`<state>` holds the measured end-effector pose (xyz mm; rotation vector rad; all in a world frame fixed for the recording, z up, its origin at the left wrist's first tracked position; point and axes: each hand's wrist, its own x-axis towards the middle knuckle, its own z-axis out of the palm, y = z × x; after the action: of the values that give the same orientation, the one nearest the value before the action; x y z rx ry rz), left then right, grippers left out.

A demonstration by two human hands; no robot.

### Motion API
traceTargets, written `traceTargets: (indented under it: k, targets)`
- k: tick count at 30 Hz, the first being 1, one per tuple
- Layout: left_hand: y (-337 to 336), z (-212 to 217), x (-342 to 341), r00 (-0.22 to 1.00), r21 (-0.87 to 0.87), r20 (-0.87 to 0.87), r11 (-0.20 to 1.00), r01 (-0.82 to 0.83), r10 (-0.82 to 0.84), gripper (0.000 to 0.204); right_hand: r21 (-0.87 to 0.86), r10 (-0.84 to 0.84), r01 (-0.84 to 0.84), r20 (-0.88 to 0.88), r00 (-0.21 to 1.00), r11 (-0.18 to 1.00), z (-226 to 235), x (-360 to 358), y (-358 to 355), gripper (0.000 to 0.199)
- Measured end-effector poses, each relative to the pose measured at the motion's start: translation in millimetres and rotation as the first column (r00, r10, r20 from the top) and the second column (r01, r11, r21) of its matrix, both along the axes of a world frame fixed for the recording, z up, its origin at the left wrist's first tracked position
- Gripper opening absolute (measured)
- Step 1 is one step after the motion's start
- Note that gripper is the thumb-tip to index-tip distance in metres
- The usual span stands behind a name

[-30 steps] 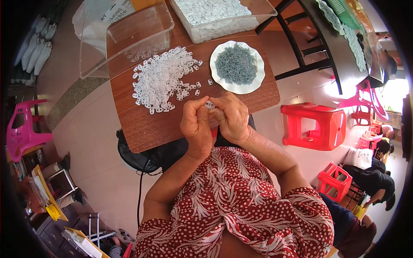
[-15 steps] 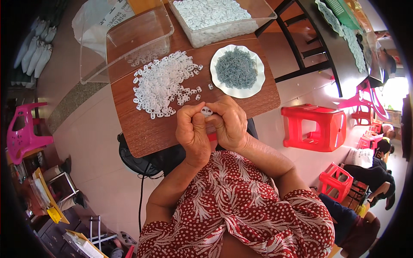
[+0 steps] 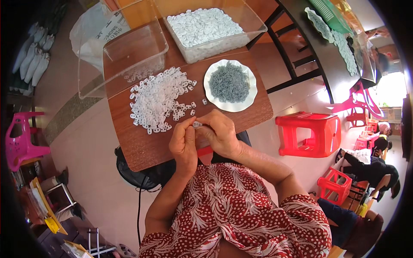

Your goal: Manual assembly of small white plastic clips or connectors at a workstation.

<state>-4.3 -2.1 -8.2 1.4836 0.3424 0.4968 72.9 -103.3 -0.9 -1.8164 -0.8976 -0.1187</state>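
Small white plastic piece point(image 3: 197, 124) between hands

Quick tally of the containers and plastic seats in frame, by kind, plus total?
Clear plastic bins: 2 (one nearly empty, one full of white pieces)
White scalloped plate of grey pieces: 1
Red plastic stools: 2 (large, small)
Pink plastic chairs: 2 (left, right)
Total: 7

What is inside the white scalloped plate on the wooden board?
The white scalloped plate holds a heap of small grey pieces, too small to identify. The heap covers the plate's middle, so its base there cannot be seen; only the rim shows bare.
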Motion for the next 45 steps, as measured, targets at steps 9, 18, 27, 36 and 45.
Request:
traceTargets:
  k: [9,18,27,36,45]
  targets:
    - [46.4,-48.0,18.6,0.968,0.472,-0.136,0.873,-0.125,0.212,0.018,-0.111,-0.301,0.357,0.344,0.889,0.928,29.2,169.4,-5.2,0.020]
    - [30.7,-70.4,76.8,0.995,0.898,-0.059,0.439,0.017,0.081,0.013,-0.053,-0.275,0.466,0.746,0.607,0.883,32.4,209.4,16.8,0.026]
    - [28.3,-82.0,96.9,0.987,0.958,-0.156,0.238,0.158,-0.028,0.013,-0.115,-0.282,0.355,0.408,0.869,0.928,27.2,174.3,-12.9,0.017]
    - [36.7,-49.3,66.0,0.996,0.825,-0.086,0.562,0.052,0.033,0.011,-0.377,-0.197,0.233,0.132,0.972,0.897,-36.7,80.0,-62.8,0.014]
    - [26.7,-53.4,24.0,0.979,0.391,-0.202,0.919,0.052,0.031,0.006,-0.456,-0.163,0.310,0.332,0.929,0.834,-59.6,61.3,-27.9,0.017]
